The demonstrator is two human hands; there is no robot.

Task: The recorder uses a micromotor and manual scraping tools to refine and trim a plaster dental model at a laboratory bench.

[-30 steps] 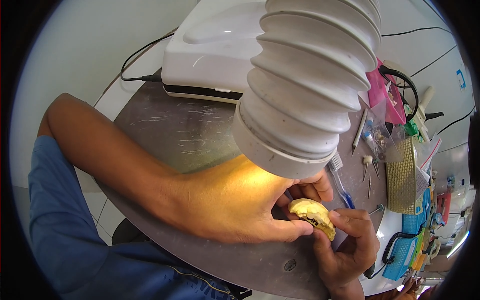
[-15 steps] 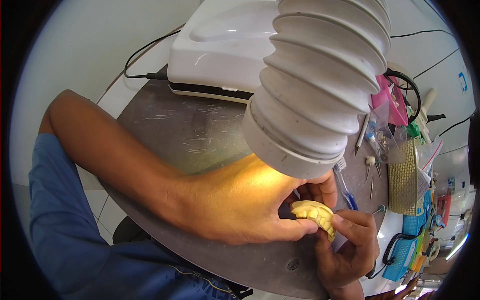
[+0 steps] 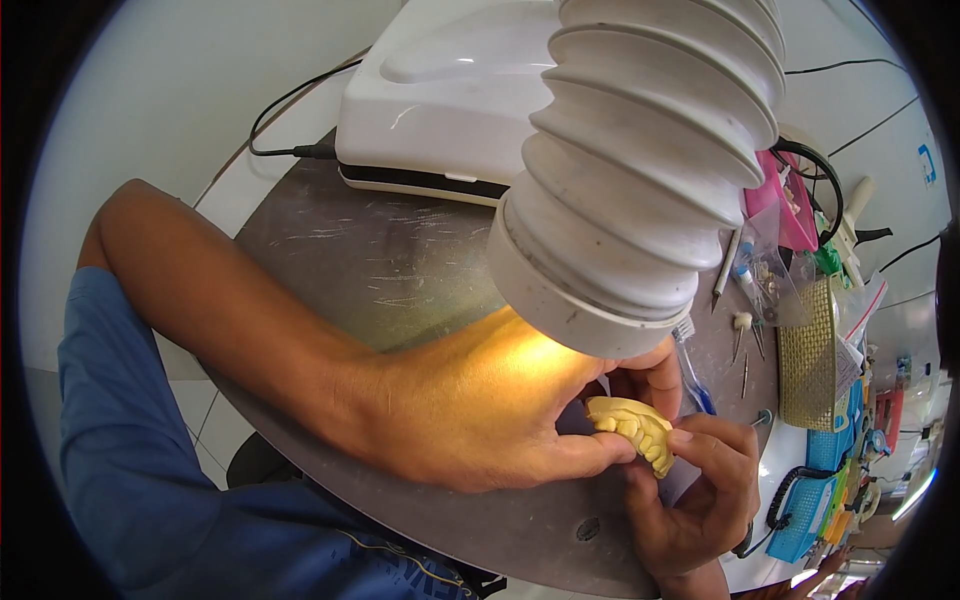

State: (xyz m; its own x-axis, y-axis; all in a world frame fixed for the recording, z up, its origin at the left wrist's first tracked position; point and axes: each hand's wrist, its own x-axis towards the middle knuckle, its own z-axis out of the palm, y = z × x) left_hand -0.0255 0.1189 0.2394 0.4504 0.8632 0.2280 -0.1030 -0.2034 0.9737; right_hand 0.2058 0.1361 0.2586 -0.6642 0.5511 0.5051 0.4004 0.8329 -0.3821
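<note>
Above the tabletop [image 3: 400,245], near the white ribbed hose [image 3: 640,170], the yellow dental cast [image 3: 636,426] is pinched at its edges by the left hand [image 3: 500,410] and right hand [image 3: 708,495], both partly curled, presumably so its toothed face is left uncovered.

pale lettering [image 3: 425,573] on the blue garment [image 3: 260,540], bottom middle of the frame, partly hidden; blue-edged mark [image 3: 927,166] on the wall [image 3: 885,168], upper right, too small to read

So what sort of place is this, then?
Probably a dental workshop: there's a pale yellow model of teeth, a wide ribbed white hose above the workbench, and a slim pen-shaped tool lying to the right.
</note>
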